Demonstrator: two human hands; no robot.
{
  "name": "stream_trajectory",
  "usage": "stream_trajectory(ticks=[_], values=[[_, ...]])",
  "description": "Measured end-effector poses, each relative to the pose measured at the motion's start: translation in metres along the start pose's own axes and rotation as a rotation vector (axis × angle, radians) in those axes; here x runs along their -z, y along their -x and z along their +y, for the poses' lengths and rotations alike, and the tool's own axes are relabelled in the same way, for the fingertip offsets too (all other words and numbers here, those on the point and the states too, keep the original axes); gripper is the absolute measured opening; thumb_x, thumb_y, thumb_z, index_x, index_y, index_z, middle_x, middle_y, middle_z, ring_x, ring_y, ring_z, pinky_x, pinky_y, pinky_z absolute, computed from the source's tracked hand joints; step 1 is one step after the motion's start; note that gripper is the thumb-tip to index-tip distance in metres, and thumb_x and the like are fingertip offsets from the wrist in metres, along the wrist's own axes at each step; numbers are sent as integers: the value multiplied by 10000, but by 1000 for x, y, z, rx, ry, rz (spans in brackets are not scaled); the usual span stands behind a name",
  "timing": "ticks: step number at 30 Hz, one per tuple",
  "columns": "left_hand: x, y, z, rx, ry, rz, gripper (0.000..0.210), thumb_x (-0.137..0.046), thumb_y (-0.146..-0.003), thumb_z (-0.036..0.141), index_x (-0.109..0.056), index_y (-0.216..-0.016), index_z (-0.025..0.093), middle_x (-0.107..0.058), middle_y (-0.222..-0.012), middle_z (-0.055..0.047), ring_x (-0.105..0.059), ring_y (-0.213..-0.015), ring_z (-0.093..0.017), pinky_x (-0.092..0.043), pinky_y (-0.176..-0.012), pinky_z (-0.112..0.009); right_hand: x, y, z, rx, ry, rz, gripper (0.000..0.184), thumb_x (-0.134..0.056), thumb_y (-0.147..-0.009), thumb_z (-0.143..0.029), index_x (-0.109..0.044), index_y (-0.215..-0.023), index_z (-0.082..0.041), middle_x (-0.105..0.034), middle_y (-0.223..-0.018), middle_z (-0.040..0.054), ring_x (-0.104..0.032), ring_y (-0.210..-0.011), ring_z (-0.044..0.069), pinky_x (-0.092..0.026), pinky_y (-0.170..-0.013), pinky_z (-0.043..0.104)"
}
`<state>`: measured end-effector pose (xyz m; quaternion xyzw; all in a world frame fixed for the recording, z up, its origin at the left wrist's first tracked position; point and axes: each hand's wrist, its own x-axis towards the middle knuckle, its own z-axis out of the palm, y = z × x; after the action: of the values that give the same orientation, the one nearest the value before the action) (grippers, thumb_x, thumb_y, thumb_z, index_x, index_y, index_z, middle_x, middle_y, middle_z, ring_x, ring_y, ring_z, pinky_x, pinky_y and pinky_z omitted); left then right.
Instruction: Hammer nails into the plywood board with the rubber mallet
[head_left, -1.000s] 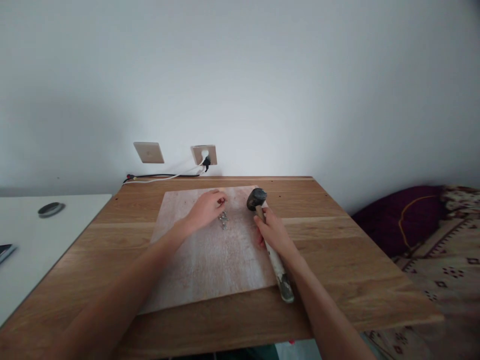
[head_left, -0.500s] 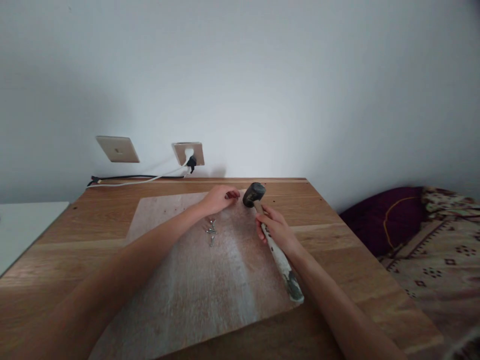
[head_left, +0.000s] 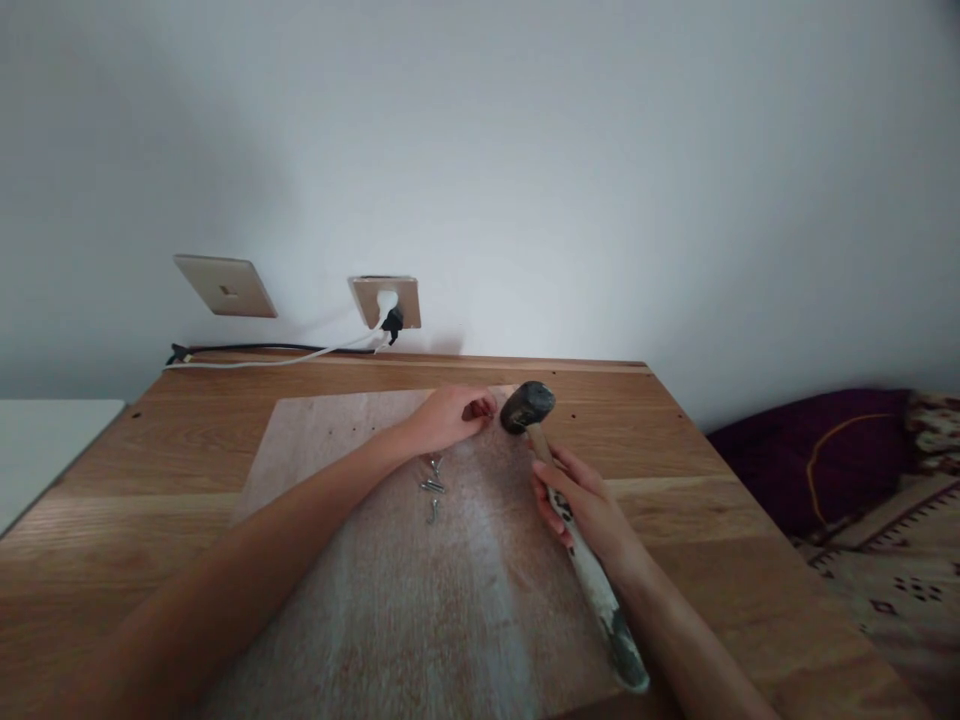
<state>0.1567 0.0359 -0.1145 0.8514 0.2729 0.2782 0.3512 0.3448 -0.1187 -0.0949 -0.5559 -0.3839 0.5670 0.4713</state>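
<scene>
My right hand (head_left: 585, 495) is wrapped around the pale, worn handle of a mallet (head_left: 596, 590) with a dark, blunt head. The handle slants down toward me, and the head sits just right of my left fingertips, with a small gap between. My left hand (head_left: 454, 415) rests near the far edge of a thin wooden board (head_left: 405, 600), thumb and fingers pinched together. Whatever they pinch is too small to make out. Several silvery screws (head_left: 433, 487) lie loose on the board below my left wrist.
The board lies on a wooden table (head_left: 720, 540) against a white wall. A socket (head_left: 386, 300) with plugs and a wall plate (head_left: 226, 285) are behind it. Cables (head_left: 285, 358) run along the table's back edge. Purple fabric (head_left: 825, 460) and a patterned cloth (head_left: 900, 590) lie to the right.
The view has come slightly closer, so the board, hands and mallet appear larger and lower. Both hands keep their grips, and the mallet head stays beside my left fingertips.
</scene>
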Motion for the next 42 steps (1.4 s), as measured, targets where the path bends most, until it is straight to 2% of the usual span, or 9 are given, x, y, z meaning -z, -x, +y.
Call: stream_trajectory(ticks=[7, 11, 16, 20, 24, 27, 29, 35, 42], values=[[0, -1, 0, -15, -46, 4, 69, -720, -841, 128, -717, -888, 178, -753, -855, -20, -700, -801, -178, -519, -756, -287, -17, 12, -7, 62, -43, 51, 385, -773, -784, -453, -596, -1035, -221, -600, -653, -64, -437, -338, 71, -324, -287, 205], [-1, 0, -2, 32, 21, 13, 182, -728, -843, 125, -704, -1017, 175, -773, -868, -22, -715, -771, -167, -541, -748, -279, -27, 13, -12, 16, -147, 33, 454, -775, -815, -464, -581, -1165, -247, -592, -672, -75, -383, -329, 59, -291, -279, 205], [-1, 1, -4, 26, 91, 6, 271, -722, -850, 110, -657, -1108, 164, -794, -924, -42, -747, -818, -173, -562, -768, -281, -31, 8, -8, 67, -232, -5, 397, -783, -784, -486, -613, -1046, -241, -604, -724, -66, -325, -312, 29, -235, -246, 188], [0, 1, -1, 35, 95, -10, 312, -723, -839, 100, -647, -1135, 162, -793, -955, -51, -745, -840, -176, -559, -780, -285, -33, 8, -5, 86, -223, 8, 359, -764, -807, -495, -625, -1001, -226, -600, -731, -57, -354, -314, 29, -261, -237, 183], [2, -1, 4, 45, -34, 15, 361, -763, -785, 106, -664, -1127, 167, -777, -981, -46, -724, -868, -200, -544, -789, -304, -35, 12, -2, 34, -198, -9, 460, -750, -829, -507, -612, -1182, -246, -590, -709, -77, -412, -312, 54, -325, -231, 185], [3, -1, 4, 61, -58, 22, 359, -768, -784, 121, -667, -1125, 167, -772, -958, -38, -720, -845, -201, -539, -782, -306, -36, 13, -1, -17, -205, -26, 543, -726, -852, -511, -564, -1306, -262, -568, -671, -96, -395, -297, 61, -339, -224, 187], [2, -1, 2, 62, -41, 17, 373, -755, -788, 109, -661, -1144, 169, -775, -949, -31, -723, -833, -195, -541, -779, -301, -37, 14, 0, -15, -216, -34, 513, -726, -852, -499, -568, -1277, -260, -549, -651, -104, -373, -292, 56, -330, -222, 180], [1, 1, -3, 42, 14, 8, 411, -732, -803, 96, -642, -1198, 165, -788, -983, -46, -739, -848, -197, -552, -790, -300, -39, 15, -1, 12, -228, -41, 282, -719, -853, -455, -586, -978, -240, -556, -647, -89, -363, -291, 41, -316, -222, 160], [0, 0, -3, 58, 27, 5, 469, -734, -784, 88, -635, -1237, 162, -797, -984, -52, -752, -862, -214, -555, -792, -309, -39, 16, 3, 17, -212, -59, 332, -732, -849, -491, -533, -856, -225, -549, -605, -97, -372, -285, 38, -328, -220, 145]])
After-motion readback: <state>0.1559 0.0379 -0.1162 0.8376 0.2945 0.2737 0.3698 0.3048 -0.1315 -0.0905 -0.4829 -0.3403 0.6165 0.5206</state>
